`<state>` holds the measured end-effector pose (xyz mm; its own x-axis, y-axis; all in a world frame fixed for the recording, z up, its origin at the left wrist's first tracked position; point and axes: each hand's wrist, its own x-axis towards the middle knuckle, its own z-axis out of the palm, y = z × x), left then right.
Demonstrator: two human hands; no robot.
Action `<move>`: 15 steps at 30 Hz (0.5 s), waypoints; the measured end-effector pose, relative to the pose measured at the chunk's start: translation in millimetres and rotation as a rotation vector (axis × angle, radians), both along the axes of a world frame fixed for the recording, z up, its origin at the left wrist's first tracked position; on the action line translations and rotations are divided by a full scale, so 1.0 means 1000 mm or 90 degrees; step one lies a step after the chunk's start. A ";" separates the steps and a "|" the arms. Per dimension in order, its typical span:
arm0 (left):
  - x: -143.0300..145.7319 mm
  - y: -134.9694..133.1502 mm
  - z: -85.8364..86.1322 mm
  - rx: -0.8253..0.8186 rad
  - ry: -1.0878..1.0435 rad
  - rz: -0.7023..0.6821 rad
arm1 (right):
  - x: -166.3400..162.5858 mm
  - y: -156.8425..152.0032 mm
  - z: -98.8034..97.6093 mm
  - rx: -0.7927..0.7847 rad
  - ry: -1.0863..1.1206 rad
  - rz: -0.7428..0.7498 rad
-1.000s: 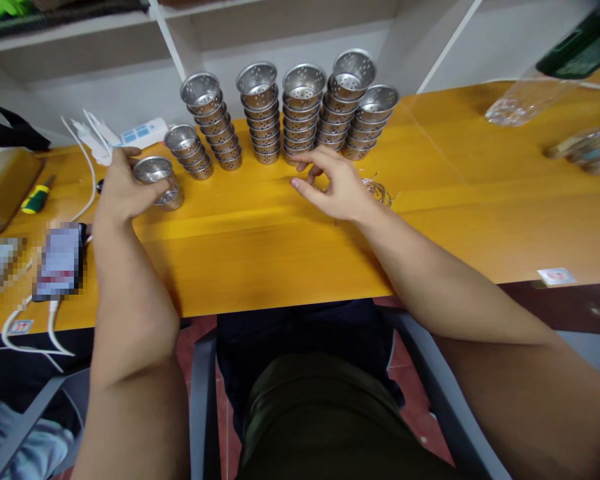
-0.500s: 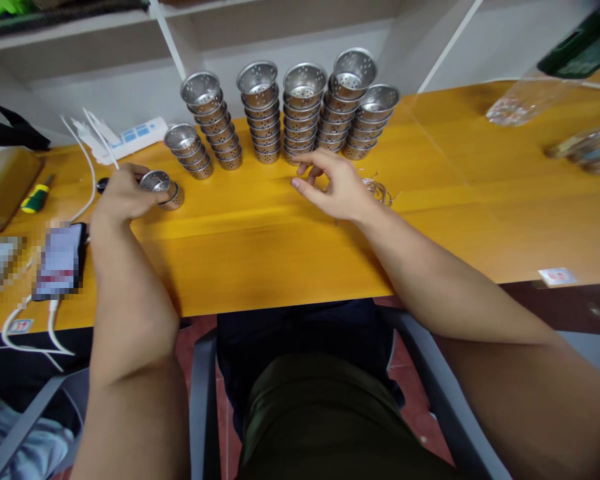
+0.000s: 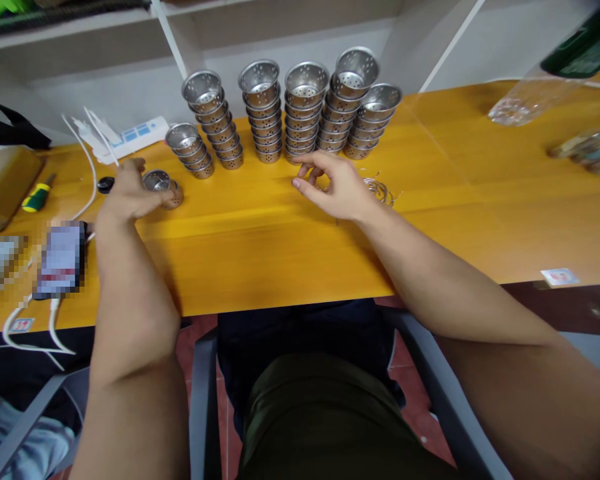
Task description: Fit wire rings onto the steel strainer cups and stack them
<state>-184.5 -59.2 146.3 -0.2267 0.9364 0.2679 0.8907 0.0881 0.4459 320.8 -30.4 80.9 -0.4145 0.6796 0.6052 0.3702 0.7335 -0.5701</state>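
Perforated metal cups stand at the left in a short stack (image 3: 159, 180). My left hand (image 3: 133, 193) is beside them with its fingers spread, the thumb in front of the cups and the fingertips off the rim. My right hand (image 3: 333, 185) hovers over the table with its fingers loosely bent, thumb and fingertips apart and nothing between them. A loose bundle of thin wire (image 3: 379, 191) lies partly hidden behind my right hand. Beyond both hands rises a row of taller cup stacks, among them a left stack (image 3: 205, 97) and a middle stack (image 3: 307, 90).
On the left lie a phone (image 3: 60, 259) with white cables, a green-and-yellow screwdriver (image 3: 37, 197) and a power strip (image 3: 137, 138). At the right are a clear plastic bottle (image 3: 525, 100) and a bagged item (image 3: 587, 150). A white shelf (image 3: 285, 40) backs the yellow table.
My left hand has let go of the upper cup of the short stack, its fingers opening away from the rim. My right hand has stayed nearly in place.
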 end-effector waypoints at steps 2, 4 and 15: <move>0.019 0.000 0.003 0.055 0.010 -0.004 | 0.000 0.000 0.000 -0.003 0.001 -0.001; 0.043 0.002 0.004 0.110 0.032 -0.063 | 0.000 0.000 0.000 -0.004 0.005 0.004; 0.096 0.023 -0.004 0.118 -0.018 0.007 | -0.002 0.001 -0.003 0.000 0.010 0.000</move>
